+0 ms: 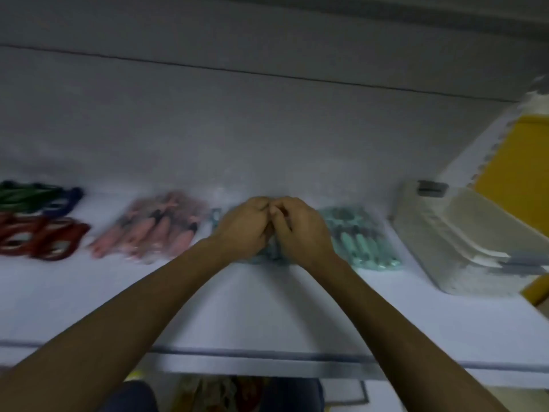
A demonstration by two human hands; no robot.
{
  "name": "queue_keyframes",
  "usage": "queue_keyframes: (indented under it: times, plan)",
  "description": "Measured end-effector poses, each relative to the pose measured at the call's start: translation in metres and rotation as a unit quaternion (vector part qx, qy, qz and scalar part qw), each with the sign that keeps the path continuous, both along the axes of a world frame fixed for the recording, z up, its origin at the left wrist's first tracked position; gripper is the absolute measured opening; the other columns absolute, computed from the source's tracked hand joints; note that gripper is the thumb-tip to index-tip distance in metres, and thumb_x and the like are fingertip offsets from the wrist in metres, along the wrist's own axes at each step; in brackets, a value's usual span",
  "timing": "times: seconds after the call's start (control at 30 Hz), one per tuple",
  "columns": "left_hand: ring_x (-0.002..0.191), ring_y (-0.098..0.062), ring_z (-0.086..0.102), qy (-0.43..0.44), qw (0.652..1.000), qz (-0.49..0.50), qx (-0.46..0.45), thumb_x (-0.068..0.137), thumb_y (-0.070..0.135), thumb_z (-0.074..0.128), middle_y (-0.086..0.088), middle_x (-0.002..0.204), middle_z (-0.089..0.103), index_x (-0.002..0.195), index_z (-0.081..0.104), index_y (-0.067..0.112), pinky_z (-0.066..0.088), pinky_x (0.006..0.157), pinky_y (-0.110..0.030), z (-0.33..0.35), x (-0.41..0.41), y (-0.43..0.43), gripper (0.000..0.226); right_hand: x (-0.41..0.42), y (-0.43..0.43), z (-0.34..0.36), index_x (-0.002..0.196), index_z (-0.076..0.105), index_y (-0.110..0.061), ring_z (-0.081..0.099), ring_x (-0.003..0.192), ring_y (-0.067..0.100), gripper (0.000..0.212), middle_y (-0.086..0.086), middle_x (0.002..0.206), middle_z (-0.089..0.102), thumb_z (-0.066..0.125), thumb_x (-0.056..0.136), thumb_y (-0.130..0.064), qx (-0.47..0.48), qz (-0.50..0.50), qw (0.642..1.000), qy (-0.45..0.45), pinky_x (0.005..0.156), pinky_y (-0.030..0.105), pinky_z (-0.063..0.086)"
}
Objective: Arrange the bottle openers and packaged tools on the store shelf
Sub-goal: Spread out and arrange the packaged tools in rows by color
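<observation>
Teal pack (267,257), twelve o'clock, pinched by your left hand (243,228) and right hand (301,231); pink packs (154,230), openers (38,237) toward nine look placed.

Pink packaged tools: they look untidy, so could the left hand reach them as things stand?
Probably yes: the pink packaged tools lie just beside the left hand on the shelf with nothing between, though that hand now seems to grip the teal pack.

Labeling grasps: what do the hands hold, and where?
The left hand and right hand seem to grip the middle teal tool pack; blur hides where.
</observation>
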State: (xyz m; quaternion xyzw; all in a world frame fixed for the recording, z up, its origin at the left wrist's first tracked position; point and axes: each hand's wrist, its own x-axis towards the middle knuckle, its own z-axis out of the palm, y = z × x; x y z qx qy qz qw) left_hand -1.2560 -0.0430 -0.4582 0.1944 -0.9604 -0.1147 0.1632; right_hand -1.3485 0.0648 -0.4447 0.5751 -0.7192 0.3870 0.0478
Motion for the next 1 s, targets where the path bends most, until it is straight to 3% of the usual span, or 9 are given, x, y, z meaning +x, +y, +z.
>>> queue_keyframes:
  times: [0.13,0.2,0.33,0.4,0.53,0.67,0.83,0.93,1.0]
  plan:
    - [0.110,-0.034,0.057,0.039,0.993,0.082,-0.072,0.079,0.036,0.030,-0.016,0.117,0.063,0.109,0.067,0.005,0.044,0.092,-0.038,0.002,0.085,-0.033,0.057,0.068,-0.056,-0.008,0.104,0.062,-0.007,0.057,0.093,0.026,0.032,0.012,0.101,0.064,0.040,0.095,-0.027,0.016,0.054,0.996,-0.068,0.082,0.034,0.042]
    - [0.129,-0.032,0.045,0.024,0.984,0.150,-0.093,0.085,0.038,0.026,-0.015,0.135,0.054,0.123,0.061,0.006,0.033,0.108,-0.044,-0.007,0.118,-0.060,0.061,0.090,-0.081,-0.017,0.106,0.060,-0.005,0.057,0.092,0.025,0.020,0.012,0.101,0.062,0.045,0.096,-0.014,0.028,0.070,0.988,-0.133,0.083,0.033,0.042]
    - [0.144,-0.026,0.021,-0.025,0.967,0.239,-0.080,0.093,0.058,-0.001,-0.007,0.152,0.034,0.145,0.037,0.020,0.019,0.115,-0.048,-0.045,0.167,-0.110,0.074,0.120,-0.120,-0.045,0.113,0.058,-0.007,0.054,0.089,0.019,0.023,0.007,0.098,0.059,0.042,0.097,-0.009,0.112,0.031,0.965,-0.236,0.074,0.023,0.039]
    - [0.144,-0.027,0.019,-0.032,0.970,0.238,-0.034,0.094,0.060,0.007,-0.006,0.154,0.028,0.147,0.032,0.022,0.017,0.116,-0.049,-0.067,0.179,-0.114,0.070,0.134,-0.137,-0.066,0.113,0.057,-0.007,0.059,0.098,0.026,0.025,0.011,0.107,0.061,0.039,0.098,-0.015,0.150,0.006,0.966,-0.211,0.082,0.030,0.044]
    - [0.129,-0.030,0.046,0.004,0.982,0.187,-0.002,0.088,0.041,0.023,-0.009,0.139,0.051,0.140,0.045,0.019,0.037,0.104,-0.051,-0.083,0.185,-0.110,0.061,0.152,-0.172,-0.079,0.105,0.060,-0.005,0.059,0.097,0.031,0.031,0.015,0.108,0.063,0.038,0.098,-0.025,0.136,-0.054,0.979,-0.144,0.085,0.039,0.049]
    - [0.131,-0.035,0.043,0.071,0.975,0.209,-0.022,0.088,0.035,0.030,-0.012,0.138,0.051,0.137,0.048,0.018,0.030,0.108,-0.058,-0.073,0.189,-0.104,0.055,0.154,-0.189,-0.086,0.101,0.059,-0.008,0.058,0.091,0.027,0.034,0.013,0.100,0.063,0.044,0.095,-0.038,0.056,-0.113,0.978,-0.168,0.082,0.038,0.049]
    - [0.144,-0.029,0.020,0.055,0.971,0.233,-0.013,0.095,0.049,-0.007,-0.005,0.153,0.032,0.145,0.035,0.030,0.017,0.116,-0.052,-0.075,0.195,-0.109,0.069,0.163,-0.180,-0.095,0.095,0.058,-0.012,0.054,0.087,0.029,0.051,0.012,0.095,0.060,0.025,0.089,-0.050,0.044,-0.099,0.989,-0.101,0.074,0.037,0.045]
    - [0.146,-0.032,0.009,0.008,0.964,0.264,-0.005,0.092,0.052,-0.001,-0.009,0.157,0.018,0.150,0.022,0.028,0.011,0.115,-0.053,-0.079,0.189,-0.113,0.067,0.172,-0.171,-0.096,0.121,0.058,-0.006,0.057,0.103,0.035,0.069,0.019,0.117,0.060,0.011,0.091,-0.046,0.106,-0.097,0.990,-0.014,0.087,0.044,0.047]
    - [0.141,-0.035,0.027,0.012,0.966,0.254,-0.044,0.093,0.046,0.015,-0.012,0.152,0.031,0.145,0.035,0.021,0.020,0.111,-0.057,-0.075,0.183,-0.109,0.061,0.178,-0.164,-0.094,0.143,0.041,-0.011,0.045,0.128,0.033,0.072,0.018,0.145,0.043,0.005,0.091,-0.046,0.146,-0.088,0.985,-0.009,0.105,0.044,0.038]
